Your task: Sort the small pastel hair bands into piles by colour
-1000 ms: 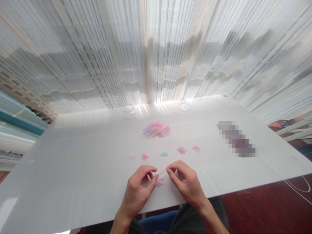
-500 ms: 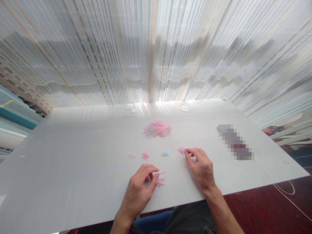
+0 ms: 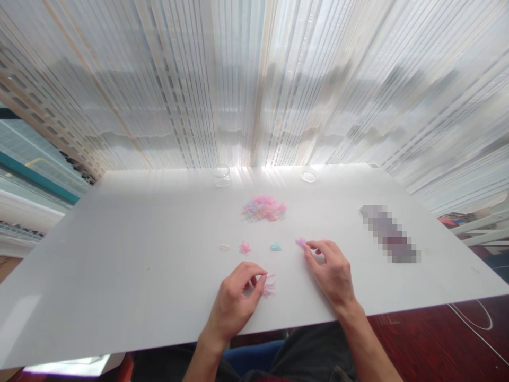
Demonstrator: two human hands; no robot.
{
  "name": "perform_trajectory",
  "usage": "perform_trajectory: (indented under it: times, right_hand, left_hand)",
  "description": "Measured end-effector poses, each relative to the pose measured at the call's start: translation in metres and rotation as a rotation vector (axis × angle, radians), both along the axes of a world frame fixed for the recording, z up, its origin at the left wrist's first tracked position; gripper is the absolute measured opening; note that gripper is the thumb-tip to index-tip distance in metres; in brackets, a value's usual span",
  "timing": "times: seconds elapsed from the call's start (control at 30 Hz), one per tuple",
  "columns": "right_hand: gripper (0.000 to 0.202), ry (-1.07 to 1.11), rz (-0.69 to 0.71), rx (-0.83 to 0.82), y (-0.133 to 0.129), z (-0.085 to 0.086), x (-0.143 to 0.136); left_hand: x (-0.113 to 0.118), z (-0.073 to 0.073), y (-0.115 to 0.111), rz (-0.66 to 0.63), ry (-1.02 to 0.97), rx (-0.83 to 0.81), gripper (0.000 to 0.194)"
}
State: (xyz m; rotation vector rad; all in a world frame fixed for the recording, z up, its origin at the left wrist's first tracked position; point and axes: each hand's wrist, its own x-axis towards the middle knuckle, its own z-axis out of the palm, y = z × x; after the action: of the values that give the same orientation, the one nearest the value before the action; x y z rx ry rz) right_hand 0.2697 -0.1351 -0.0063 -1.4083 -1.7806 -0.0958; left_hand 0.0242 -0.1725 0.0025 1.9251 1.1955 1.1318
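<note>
Thumb and forefinger of my left hand (image 3: 240,294) are pinched together at the edge of a small loose bunch of pink and lilac elastic bands (image 3: 269,286); what lies between the tips is too small to make out. My right hand (image 3: 330,268) is closed in a pinch, its fingertips touching a little lilac heap of elastic bands (image 3: 300,241). Left of that heap, in a row, are a blue heap (image 3: 275,246), a pink heap (image 3: 245,247) and a whitish one (image 3: 225,247). Farther back lies a larger mixed pile of pastel bands (image 3: 264,208).
Two clear round dish-like pieces, one at left (image 3: 221,181) and one at right (image 3: 309,176), sit near the back edge of the white table (image 3: 119,254). A blurred-out oblong object (image 3: 389,233) lies at right. A striped sheer curtain (image 3: 238,79) hangs behind the table.
My left thumb and forefinger, slightly apart before, have come together beside the pink bunch. My right fingertips remain at the lilac heap. The whole view has shifted slightly.
</note>
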Motion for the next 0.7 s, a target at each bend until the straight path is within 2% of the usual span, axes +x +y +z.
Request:
perform_trajectory:
  times: [0.2, 0.27, 0.37, 0.43, 0.7]
  right_hand:
    - [0.011, 0.093, 0.074, -0.024, -0.012, 0.007, -0.006]
    - [0.010, 0.141, 0.172, -0.111, -0.020, 0.010, -0.013]
    - [0.013, 0.142, 0.401, -0.256, -0.031, 0.013, -0.028]
    - [0.016, 0.123, 0.487, -0.304, -0.035, 0.013, -0.037]
    - [0.017, 0.038, 0.502, -0.364, -0.038, 0.010, -0.046]
  left_hand:
    - [-0.007, 0.000, -0.002, 0.020, 0.045, 0.026, 0.012]
    - [-0.012, 0.000, -0.003, 0.011, 0.114, 0.044, 0.014]
    - [-0.016, 0.000, -0.005, -0.024, 0.227, 0.082, 0.017]
    - [-0.016, 0.000, -0.007, -0.038, 0.274, 0.097, 0.018]
    - [-0.015, -0.002, -0.009, -0.030, 0.310, 0.126, 0.012]
